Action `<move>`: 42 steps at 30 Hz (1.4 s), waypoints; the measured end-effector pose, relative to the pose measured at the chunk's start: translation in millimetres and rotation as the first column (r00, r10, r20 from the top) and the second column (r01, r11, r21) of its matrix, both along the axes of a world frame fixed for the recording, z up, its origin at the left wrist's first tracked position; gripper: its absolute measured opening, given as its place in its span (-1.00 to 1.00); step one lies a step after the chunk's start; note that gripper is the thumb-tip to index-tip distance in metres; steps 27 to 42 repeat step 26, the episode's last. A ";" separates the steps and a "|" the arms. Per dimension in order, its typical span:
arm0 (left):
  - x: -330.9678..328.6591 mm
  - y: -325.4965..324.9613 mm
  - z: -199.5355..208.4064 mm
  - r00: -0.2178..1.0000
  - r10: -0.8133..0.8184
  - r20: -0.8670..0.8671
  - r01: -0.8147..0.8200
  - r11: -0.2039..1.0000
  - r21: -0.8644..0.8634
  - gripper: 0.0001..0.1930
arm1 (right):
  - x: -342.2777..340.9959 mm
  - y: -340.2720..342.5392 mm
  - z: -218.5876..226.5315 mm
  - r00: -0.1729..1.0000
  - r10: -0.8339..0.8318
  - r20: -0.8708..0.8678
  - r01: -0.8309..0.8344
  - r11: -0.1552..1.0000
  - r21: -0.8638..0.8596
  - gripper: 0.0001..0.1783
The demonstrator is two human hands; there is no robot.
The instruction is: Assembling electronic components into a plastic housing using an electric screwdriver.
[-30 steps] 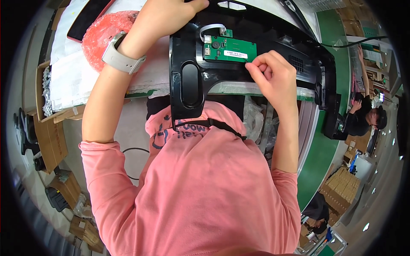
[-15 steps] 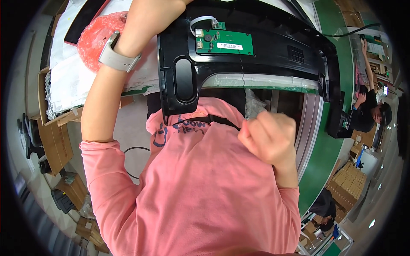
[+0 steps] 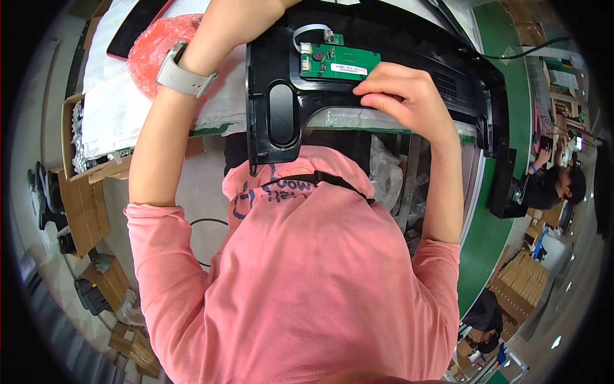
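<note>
A black plastic housing (image 3: 272,61) lies across the table in front of me, its near left leg jutting past the table edge. On it sits a green circuit board (image 3: 345,56) with a white label and a white cable (image 3: 308,27) looping to a smaller green board (image 3: 334,39). My right hand (image 3: 409,96) is at the large board's near edge, thumb and fingers closed in a pinch; whatever lies between the fingertips is hidden. My left hand (image 3: 246,20) reaches to the housing's far left side, its fingers cut off by the picture's upper edge.
Red bubble wrap (image 3: 150,54) lies left of the housing on white sheeting (image 3: 102,105). An open carton (image 3: 71,144) stands at the table's left end. A black cable (image 3: 524,52) crosses the green surface (image 3: 489,224) at right. Co-workers (image 3: 556,182) are farther right.
My right hand has moved from in front of my chest up and forward to the board's near edge. The housing has shifted slightly right at its left end; my left hand stays near it.
</note>
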State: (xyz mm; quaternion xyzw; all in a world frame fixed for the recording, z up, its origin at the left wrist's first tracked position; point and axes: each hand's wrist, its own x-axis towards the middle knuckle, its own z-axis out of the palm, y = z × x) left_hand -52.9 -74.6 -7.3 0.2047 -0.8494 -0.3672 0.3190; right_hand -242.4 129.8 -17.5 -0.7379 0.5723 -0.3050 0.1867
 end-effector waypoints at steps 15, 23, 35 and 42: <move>1.5 0.7 5.8 0.999 -0.008 0.036 0.007 1.000 0.027 -0.79 | 0.5 -1.5 4.6 0.897 -0.041 -0.440 0.009 0.997 -0.075 -0.93; 27.1 2.1 19.2 0.998 -0.029 0.062 0.014 0.972 0.233 -0.66 | -80.5 88.7 55.6 0.773 -0.629 0.081 0.618 0.776 0.125 -0.69; 18.2 -14.7 2.8 0.999 -0.026 -0.035 0.028 0.998 0.064 -0.66 | -240.8 236.6 57.3 0.275 -0.936 -0.218 0.921 0.321 -0.218 -0.61; 18.2 -14.7 2.8 0.999 -0.026 -0.035 0.028 0.998 0.064 -0.66 | -240.8 236.6 57.3 0.275 -0.936 -0.218 0.921 0.321 -0.218 -0.61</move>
